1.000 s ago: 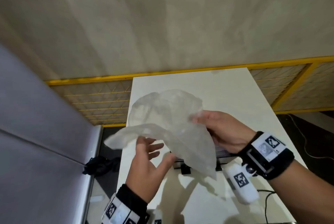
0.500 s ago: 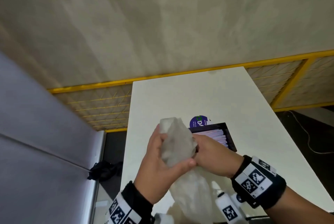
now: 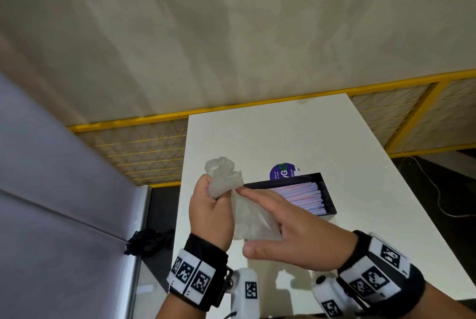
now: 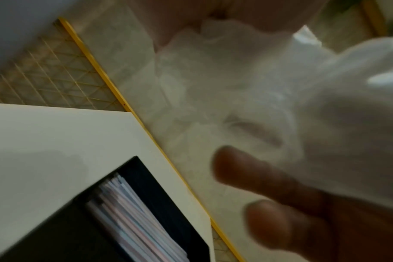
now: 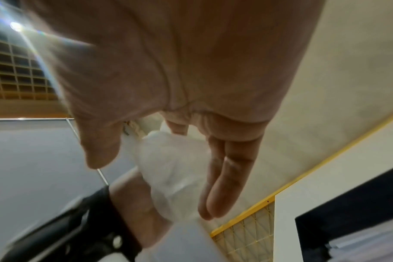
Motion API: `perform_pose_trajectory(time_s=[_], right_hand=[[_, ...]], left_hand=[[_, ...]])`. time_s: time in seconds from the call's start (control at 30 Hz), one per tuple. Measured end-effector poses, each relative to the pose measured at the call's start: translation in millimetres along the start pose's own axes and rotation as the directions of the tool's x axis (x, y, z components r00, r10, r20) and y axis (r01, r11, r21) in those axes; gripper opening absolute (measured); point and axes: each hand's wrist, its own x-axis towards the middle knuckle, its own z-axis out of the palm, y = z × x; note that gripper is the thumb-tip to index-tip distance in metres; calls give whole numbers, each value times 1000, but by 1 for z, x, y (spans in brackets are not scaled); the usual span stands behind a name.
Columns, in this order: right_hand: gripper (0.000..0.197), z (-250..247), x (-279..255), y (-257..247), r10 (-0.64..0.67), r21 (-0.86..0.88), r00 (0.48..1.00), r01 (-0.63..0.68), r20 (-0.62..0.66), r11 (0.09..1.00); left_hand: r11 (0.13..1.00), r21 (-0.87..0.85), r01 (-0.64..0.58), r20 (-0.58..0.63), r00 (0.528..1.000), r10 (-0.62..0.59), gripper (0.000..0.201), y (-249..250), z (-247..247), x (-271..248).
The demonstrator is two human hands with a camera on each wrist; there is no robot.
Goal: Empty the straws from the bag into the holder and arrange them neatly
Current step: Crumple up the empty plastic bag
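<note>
Bag (image 3: 226, 185) now crumpled over white table (image 3: 257, 138).

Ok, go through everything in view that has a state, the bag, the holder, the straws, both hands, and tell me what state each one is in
bag: empty, crumpled, off the table
holder: open-topped, holding the straws, on the table
straws: inside the holder, lying side by side
left hand: fingers curled round the bag's upper part
right hand: fingers straight, flat against the bag's lower part
table: bears the holder
</note>
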Motion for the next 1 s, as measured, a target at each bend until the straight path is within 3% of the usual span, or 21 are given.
perform_pose_trajectory(time_s=[0.13, 0.23, 0.33, 0.43, 0.57, 0.63, 0.73, 0.8, 0.87, 1.0], right_hand=[[59, 2, 8, 11, -22, -202, 996, 4, -89, 979], [33, 0, 12, 19, 77, -349, 978, -143, -196, 926], [28, -3, 17, 25, 129, -388, 950, -237, -283, 891], [25, -7, 23, 33, 143, -179, 913, -225, -381, 958], [28, -4, 32, 31, 219, 130, 881, -180, -420, 975], [25, -2, 37, 26, 231, 292, 874, -108, -428, 950], [35, 2, 40, 18, 225, 422, 881, -32, -416, 906], [43, 8, 40, 13, 168, 433, 924, -2, -344, 901], [46, 16, 39, 7, 121, 384, 948, 2, -295, 923], [54, 27, 37, 6, 28, 86, 948, -1, -317, 996]], left_hand=[[984, -174, 41, 89, 996, -25, 12, 10, 11, -3], [951, -264, 163, 195, 974, -113, 38, 14, 13, -8], [860, -384, 337, 302, 926, -228, 50, 16, 13, -13], [852, -345, 393, 330, 901, -282, 40, 11, 14, -13], [925, -223, 309, 375, 903, -211, 34, 0, 14, -9], [930, -210, 301, 395, 896, -201, 54, -6, 12, -6], [969, -120, 217, 321, 932, -169, 88, -18, 5, 0], [983, -19, 181, 311, 936, -166, 76, -21, 1, 6], [971, -56, 231, 353, 915, -197, 50, -24, -1, 11], [957, -48, 285, 372, 895, -248, 44, -29, -2, 19]])
